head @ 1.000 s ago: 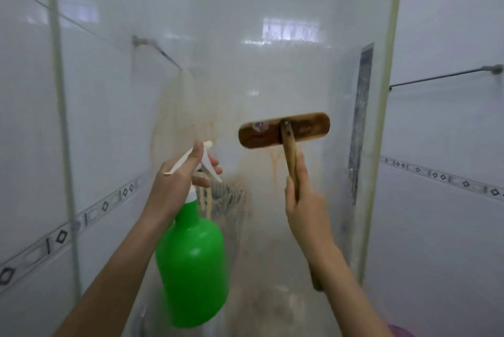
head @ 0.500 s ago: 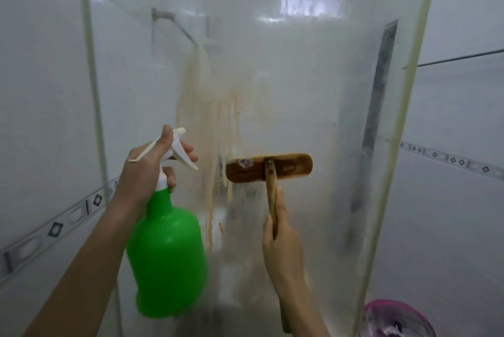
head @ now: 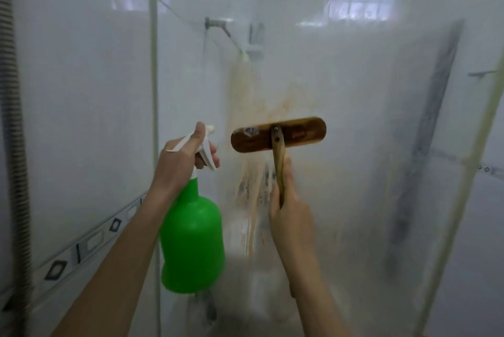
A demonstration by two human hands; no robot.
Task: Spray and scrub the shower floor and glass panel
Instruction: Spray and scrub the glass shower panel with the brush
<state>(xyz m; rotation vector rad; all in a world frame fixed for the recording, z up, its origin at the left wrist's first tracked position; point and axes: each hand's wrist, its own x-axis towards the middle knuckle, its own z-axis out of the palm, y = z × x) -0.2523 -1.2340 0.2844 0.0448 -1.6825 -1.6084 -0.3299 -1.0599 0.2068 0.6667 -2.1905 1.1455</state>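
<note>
Two hands raised | my left hand (head: 180, 156) grips the green spray bottle (head: 192, 238) by its neck | my right hand (head: 289, 214) grips the brush (head: 278, 134) handle | brush head lies level against the glass panel (head: 368, 145), directly above my right hand, just right of the bottle, over the orange stain (head: 245, 107)
</note>
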